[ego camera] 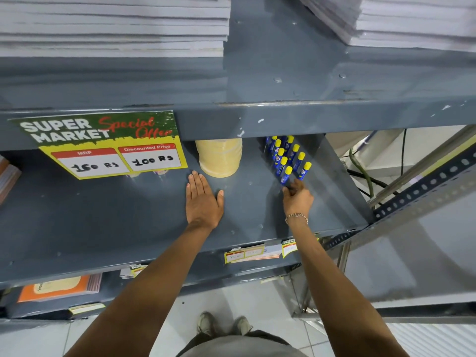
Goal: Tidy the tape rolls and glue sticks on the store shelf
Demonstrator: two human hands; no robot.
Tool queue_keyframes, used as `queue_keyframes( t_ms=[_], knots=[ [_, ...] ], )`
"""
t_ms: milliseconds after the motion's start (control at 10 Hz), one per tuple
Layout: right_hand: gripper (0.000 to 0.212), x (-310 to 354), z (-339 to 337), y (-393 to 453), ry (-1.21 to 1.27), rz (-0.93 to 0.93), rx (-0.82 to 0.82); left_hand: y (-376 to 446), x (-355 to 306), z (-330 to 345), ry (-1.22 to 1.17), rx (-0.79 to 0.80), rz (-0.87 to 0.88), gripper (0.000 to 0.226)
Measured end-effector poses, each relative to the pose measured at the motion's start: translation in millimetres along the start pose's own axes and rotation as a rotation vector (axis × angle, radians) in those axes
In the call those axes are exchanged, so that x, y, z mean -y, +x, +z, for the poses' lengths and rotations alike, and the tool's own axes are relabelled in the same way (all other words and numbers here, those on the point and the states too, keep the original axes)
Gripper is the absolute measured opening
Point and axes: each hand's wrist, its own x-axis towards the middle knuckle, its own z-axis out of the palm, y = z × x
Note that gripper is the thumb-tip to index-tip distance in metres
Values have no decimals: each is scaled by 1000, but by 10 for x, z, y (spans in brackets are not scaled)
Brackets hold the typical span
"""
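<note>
The left hand [203,199] lies flat and open, palm down, on the grey shelf [90,215], fingers spread and holding nothing. Just beyond its fingertips, slightly to their right, stands a stack of tan tape rolls [219,157], close to the hand but not touching it. The right hand [297,198], a chain bracelet [296,216] at its wrist, has its fingers curled around the base of the nearest glue stick [286,175], a blue tube with a yellow cap. Beyond that hand the other glue sticks [288,153] stand in two rows running toward the shelf's back. A special-offer price sign [108,145] hangs above and left of the left hand.
</note>
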Motion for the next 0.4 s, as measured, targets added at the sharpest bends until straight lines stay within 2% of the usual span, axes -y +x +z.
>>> queue_keyframes(
  t_ms=[100,200,400],
  knots=[
    [35,-91,-8,-323,-84,-103,-41,-123,-68,-27,-4,-43,76,72],
    [45,-180,46,-688,-215,-356,18,-362,-120,-50,27,-107,142,71],
    [64,-233,-247,-1057,-495,-653,-93,-990,-321,-289,153,-387,299,68]
  ],
)
